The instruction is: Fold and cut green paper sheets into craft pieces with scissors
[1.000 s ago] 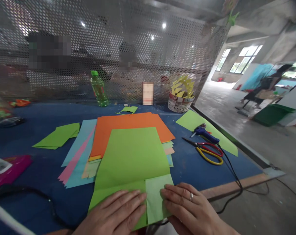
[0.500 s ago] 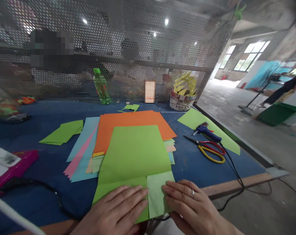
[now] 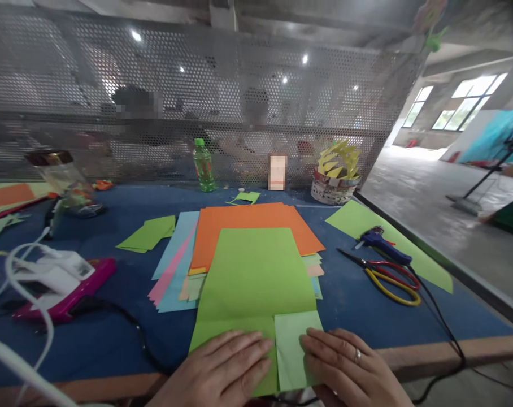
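A sheet of green paper (image 3: 256,271) with a crease across it lies in front of me, its lower part over the table's front edge. A smaller pale green paper piece (image 3: 292,339) rests on its lower right corner. My left hand (image 3: 235,362) lies flat on the lower left of the green sheet, fingers stretched out together. My right hand (image 3: 345,362), with a ring on one finger, has its fingers laid flat on the right edge of the pale piece; its thumb is mostly hidden. Beneath the green sheet are orange sheets (image 3: 235,217) and blue paper (image 3: 178,243).
Scissors (image 3: 387,277) and a blue glue gun (image 3: 386,246) lie right, partly over light green paper (image 3: 434,274). Left are green paper pieces (image 3: 148,234) and a pink power strip (image 3: 65,305) with cables. A bottle (image 3: 204,169), basket (image 3: 335,183) and perforated screen (image 3: 175,130) stand behind.
The view has swung left, so everything sits further right and more of the power strip and jar shows. My hands keep nearly the same places on the papers.
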Motion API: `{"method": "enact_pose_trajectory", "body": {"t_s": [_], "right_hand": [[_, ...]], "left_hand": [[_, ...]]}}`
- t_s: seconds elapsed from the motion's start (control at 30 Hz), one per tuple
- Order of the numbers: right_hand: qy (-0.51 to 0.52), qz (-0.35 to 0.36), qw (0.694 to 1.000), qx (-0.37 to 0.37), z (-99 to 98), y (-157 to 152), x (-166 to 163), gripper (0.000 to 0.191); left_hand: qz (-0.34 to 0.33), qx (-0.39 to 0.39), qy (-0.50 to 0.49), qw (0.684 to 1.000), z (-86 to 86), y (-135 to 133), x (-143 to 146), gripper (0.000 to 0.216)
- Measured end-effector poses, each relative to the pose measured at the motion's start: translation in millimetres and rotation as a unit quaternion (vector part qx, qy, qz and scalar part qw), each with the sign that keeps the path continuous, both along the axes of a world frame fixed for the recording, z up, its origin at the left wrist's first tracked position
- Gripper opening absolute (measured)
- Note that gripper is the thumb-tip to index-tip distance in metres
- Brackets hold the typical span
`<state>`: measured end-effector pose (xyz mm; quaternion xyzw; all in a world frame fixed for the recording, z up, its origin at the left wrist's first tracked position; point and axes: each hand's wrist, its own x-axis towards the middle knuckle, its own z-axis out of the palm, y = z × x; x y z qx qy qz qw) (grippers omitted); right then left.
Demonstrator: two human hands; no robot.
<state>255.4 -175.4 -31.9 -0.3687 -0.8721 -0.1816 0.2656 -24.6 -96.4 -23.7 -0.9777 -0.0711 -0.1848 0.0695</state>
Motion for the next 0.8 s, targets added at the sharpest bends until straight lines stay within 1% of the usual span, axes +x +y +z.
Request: {"method": "enact_pose_trajectory", "body": {"t_s": [0.1, 0.2, 0.23, 0.3, 0.37, 0.43, 0.53, 0.6, 0.67, 0.7, 0.8], "right_hand": [[0.04, 0.024, 0.999, 0.013, -11.1, 2, 0, 0.018], [0.105, 0.053, 0.992, 0.036, -21.1, 2, 2, 0.024], [0.108, 0.06, 0.992, 0.037, -20.5, 1, 5, 0.024], [0.086, 0.057, 0.994, 0.03, -11.2, -3, 11, 0.021], [0.069, 0.023, 0.997, 0.026, 6.1, -7, 21, 0.021], [0.082, -0.044, 0.995, 0.021, 24.9, -7, 34, 0.026], [0.111, -0.106, 0.986, 0.06, 43.5, 6, 54, 0.035], [0.139, -0.141, 0.975, 0.099, 46.1, 22, 65, 0.037], [0.141, -0.155, 0.972, 0.11, 41.9, 40, 73, 0.035], [0.126, -0.155, 0.975, 0.101, 38.0, 48, 75, 0.033], [0.062, -0.15, 0.986, 0.032, 24.7, 66, 76, 0.027]], "left_hand": [[-0.003, 0.026, 0.0, 1.0, -8.0, 4, -3, 0.042], [-0.01, 0.046, -0.012, 0.999, -8.3, 8, -5, 0.038], [-0.015, 0.052, -0.017, 0.998, -7.2, 10, -6, 0.037], [-0.026, 0.067, -0.017, 0.997, -3.5, 13, -7, 0.036], [-0.038, 0.079, -0.008, 0.996, 1.5, 15, -9, 0.035], [-0.035, 0.077, -0.003, 0.996, 6.4, 15, -10, 0.034], [0.009, 0.062, -0.016, 0.998, 10.7, 12, -10, 0.034], [0.036, 0.063, -0.025, 0.997, 12.1, 12, -11, 0.037], [0.047, 0.074, -0.026, 0.996, 14.0, 15, -14, 0.038], [0.049, 0.082, -0.024, 0.995, 15.5, 18, -16, 0.037], [0.06, 0.094, -0.032, 0.993, 20.8, 30, -23, 0.036]]}}
